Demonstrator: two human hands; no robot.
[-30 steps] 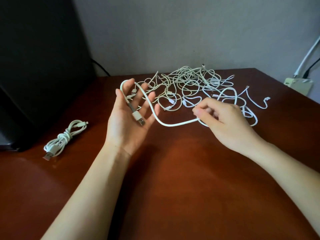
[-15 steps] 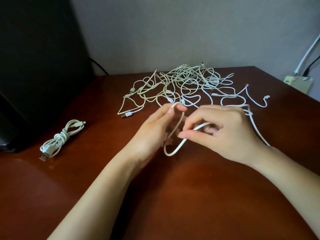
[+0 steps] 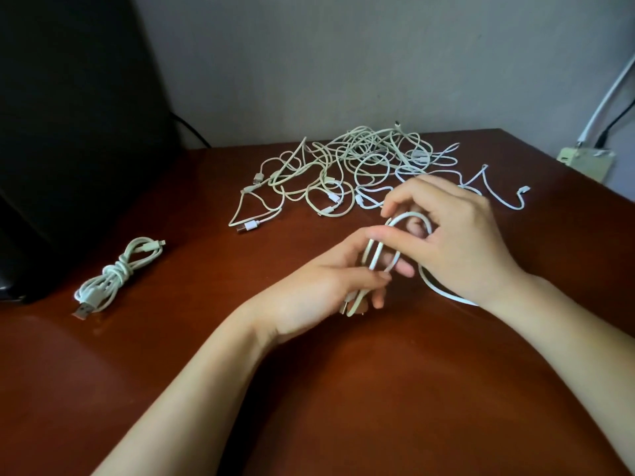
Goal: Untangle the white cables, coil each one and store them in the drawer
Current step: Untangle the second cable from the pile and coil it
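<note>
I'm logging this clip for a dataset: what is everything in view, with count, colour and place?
tangle: one pile of several cables, white and cream, far centre of table
coiled cable: one, white, table's left side
held cable: one, white, looped between both hands, tail on table
table: one, reddish-brown, foreground
dark object: one, black, far left
wall: grey, behind
power strip: one, pale, far right
left hand: grips the loops
right hand: pinches the loop's top
</note>
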